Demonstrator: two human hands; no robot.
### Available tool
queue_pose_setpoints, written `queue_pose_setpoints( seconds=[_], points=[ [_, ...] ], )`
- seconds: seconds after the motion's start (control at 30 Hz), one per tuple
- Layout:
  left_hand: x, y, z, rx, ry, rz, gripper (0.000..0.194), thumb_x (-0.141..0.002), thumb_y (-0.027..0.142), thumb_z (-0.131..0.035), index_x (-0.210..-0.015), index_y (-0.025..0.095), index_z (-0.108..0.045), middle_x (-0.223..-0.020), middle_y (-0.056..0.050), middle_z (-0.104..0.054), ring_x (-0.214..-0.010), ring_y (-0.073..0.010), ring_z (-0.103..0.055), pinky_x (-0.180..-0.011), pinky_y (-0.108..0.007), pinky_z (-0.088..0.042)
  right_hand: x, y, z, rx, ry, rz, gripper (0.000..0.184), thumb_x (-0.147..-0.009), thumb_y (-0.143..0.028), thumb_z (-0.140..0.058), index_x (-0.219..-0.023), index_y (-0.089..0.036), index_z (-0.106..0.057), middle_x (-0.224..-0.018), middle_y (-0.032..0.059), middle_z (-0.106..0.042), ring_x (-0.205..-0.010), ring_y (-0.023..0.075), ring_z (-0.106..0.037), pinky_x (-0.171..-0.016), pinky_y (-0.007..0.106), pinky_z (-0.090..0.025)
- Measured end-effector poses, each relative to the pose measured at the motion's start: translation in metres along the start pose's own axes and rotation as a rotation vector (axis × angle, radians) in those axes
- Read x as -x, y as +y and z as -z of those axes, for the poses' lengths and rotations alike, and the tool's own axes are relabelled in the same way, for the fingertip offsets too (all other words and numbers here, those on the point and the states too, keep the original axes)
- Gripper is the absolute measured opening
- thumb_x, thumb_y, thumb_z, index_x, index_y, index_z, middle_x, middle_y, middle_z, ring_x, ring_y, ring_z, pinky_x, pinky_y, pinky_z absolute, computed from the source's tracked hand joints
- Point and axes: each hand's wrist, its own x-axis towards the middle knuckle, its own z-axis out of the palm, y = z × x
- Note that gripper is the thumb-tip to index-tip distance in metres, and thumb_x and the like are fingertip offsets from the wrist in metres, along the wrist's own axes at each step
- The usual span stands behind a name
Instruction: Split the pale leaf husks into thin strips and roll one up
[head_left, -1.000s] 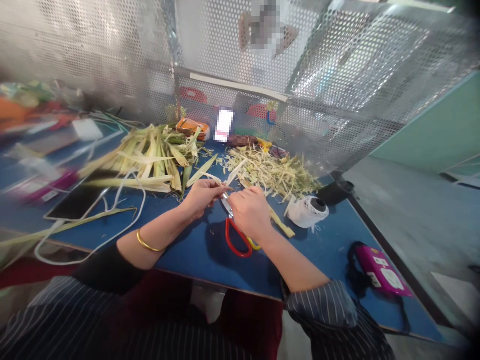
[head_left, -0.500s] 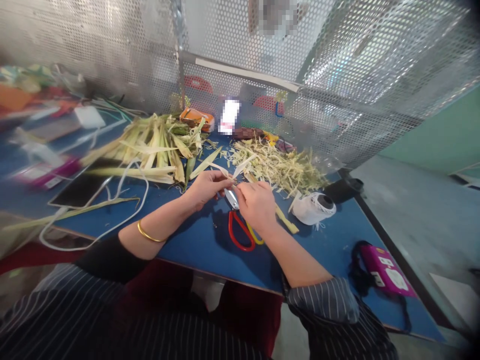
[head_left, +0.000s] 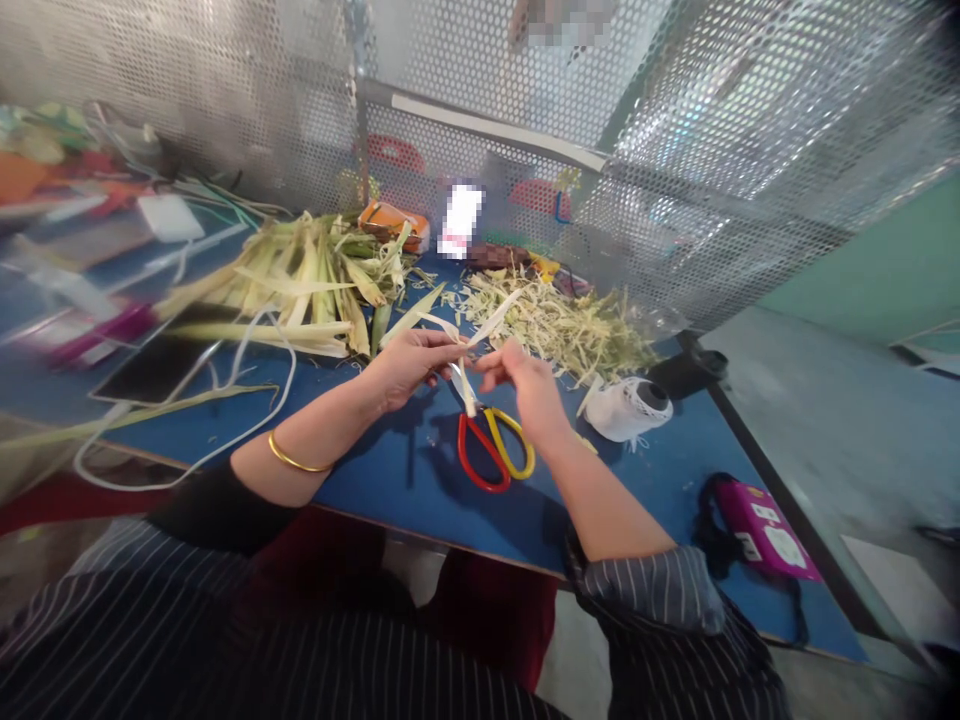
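Note:
My left hand pinches a pale corn husk strip between thumb and fingertips. Its ends stick out in several directions, and one hangs down over the scissors. Just to the right is my right hand, its fingers curled in with the tips close to the strip. Whether something thin lies in those fingers is too small to tell. Below both hands, scissors with one red and one yellow handle lie on the blue table, their blades partly hidden by the husk and left hand.
Husk leaves are heaped at the back left, shredded husk at the back right. A white thread cone, a black cylinder and a purple box stand right. Left lie a tablet and a white cable. Behind rises perforated mesh.
My right hand has drawn slightly right, away from the left hand's fingertips. One husk end now hangs down between the hands, and the yellow scissor handle shows more fully.

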Motion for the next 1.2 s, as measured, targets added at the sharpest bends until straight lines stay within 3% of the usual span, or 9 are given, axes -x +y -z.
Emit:
queue_pose_setpoints(
  seconds=[0.1,0.17,0.27,0.43,0.57,0.77,0.9,1.03,1.2],
  points=[
    [0.002,0.005,0.0,0.02,-0.059,0.054,0.019,-0.078,0.029,-0.067,-0.074,0.011,-0.07,-0.07,-0.004,-0.063,-0.047,-0.0039,-0.047,-0.038,-0.018,-0.026,-0.01,0.008,0.007,-0.296,0.094,-0.156,0.046,-0.077,-0.064,-0.058,-0.068,-0.019,-0.066,-0.056,-0.0008,-0.055,-0.057,0.0131,-0.053,-0.065,0.029,-0.043],
    [0.003,0.004,-0.001,0.018,-0.102,0.083,0.026,-0.081,0.035,-0.064,-0.071,0.012,-0.069,-0.068,-0.005,-0.063,-0.047,-0.0051,-0.047,-0.038,-0.019,-0.027,-0.013,0.012,0.006,-0.378,0.062,-0.167,0.031,-0.069,-0.05,-0.073,-0.074,-0.02,-0.068,-0.067,-0.0006,-0.061,-0.062,0.0117,-0.054,-0.067,0.028,-0.044],
    [0.002,-0.002,-0.002,-0.04,-0.125,0.096,0.032,-0.08,0.042,-0.065,-0.071,0.012,-0.069,-0.064,-0.004,-0.06,-0.046,-0.0055,-0.045,-0.038,-0.02,-0.026,-0.012,0.015,0.0,-0.441,0.035,-0.154,0.022,-0.067,-0.039,-0.076,-0.079,-0.021,-0.069,-0.077,0.0002,-0.067,-0.067,0.012,-0.058,-0.07,0.029,-0.046],
    [0.002,-0.009,-0.005,-0.203,-0.109,0.02,0.028,-0.071,0.04,-0.075,-0.063,0.014,-0.067,-0.047,0.003,-0.046,-0.042,-0.0049,-0.036,-0.04,-0.021,-0.025,-0.009,0.016,-0.009,-0.293,0.14,-0.004,0.012,-0.071,-0.031,-0.071,-0.068,-0.019,-0.068,-0.061,-0.0013,-0.061,-0.059,0.0119,-0.053,-0.061,0.028,-0.043],
    [0.004,-0.007,-0.008,-0.248,-0.159,0.005,0.023,-0.07,0.037,-0.074,-0.06,0.016,-0.069,-0.048,0.001,-0.05,-0.042,-0.0054,-0.035,-0.042,-0.022,-0.024,-0.009,0.018,-0.009,-0.222,0.201,-0.014,0.013,-0.072,-0.031,-0.068,-0.067,-0.018,-0.066,-0.056,-0.0028,-0.057,-0.055,0.0109,-0.048,-0.056,0.026,-0.04],
    [0.008,-0.009,-0.009,-0.317,-0.168,-0.013,0.015,-0.07,0.031,-0.071,-0.065,0.017,-0.074,-0.051,-0.001,-0.055,-0.043,-0.0068,-0.036,-0.043,-0.023,-0.026,-0.009,0.008,0.007,-0.057,0.019,-0.063,0.026,-0.076,-0.043,-0.066,-0.075,-0.018,-0.07,-0.069,0.001,-0.065,-0.069,0.0145,-0.057,-0.068,0.028,-0.043],
    [0.009,-0.011,-0.011,-0.398,-0.167,-0.016,0.018,-0.071,0.032,-0.069,-0.066,0.016,-0.074,-0.049,0.0,-0.053,-0.043,-0.0071,-0.037,-0.043,-0.022,-0.026,-0.007,0.004,0.004,-0.086,-0.077,-0.168,0.028,-0.067,-0.044,-0.074,-0.069,-0.017,-0.069,-0.062,0.0004,-0.063,-0.06,0.0126,-0.053,-0.06,0.028,-0.042],
    [0.009,-0.01,-0.014,-0.378,-0.161,-0.008,0.021,-0.073,0.034,-0.069,-0.062,0.016,-0.072,-0.048,0.0,-0.053,-0.043,-0.007,-0.039,-0.044,-0.022,-0.027,-0.006,0.007,-0.005,-0.205,0.036,-0.155,0.02,-0.066,-0.036,-0.073,-0.065,-0.018,-0.065,-0.059,-0.002,-0.059,-0.055,0.0108,-0.05,-0.056,0.027,-0.041],
    [0.009,-0.011,-0.013,-0.401,-0.218,-0.047,0.02,-0.074,0.031,-0.067,-0.062,0.017,-0.073,-0.053,-0.001,-0.057,-0.045,-0.0068,-0.042,-0.045,-0.021,-0.032,-0.004,0.011,-0.013,-0.122,0.183,-0.089,0.021,-0.07,-0.032,-0.068,-0.058,-0.019,-0.057,-0.053,-0.0045,-0.049,-0.052,0.0096,-0.042,-0.054,0.026,-0.036]
  ],
)
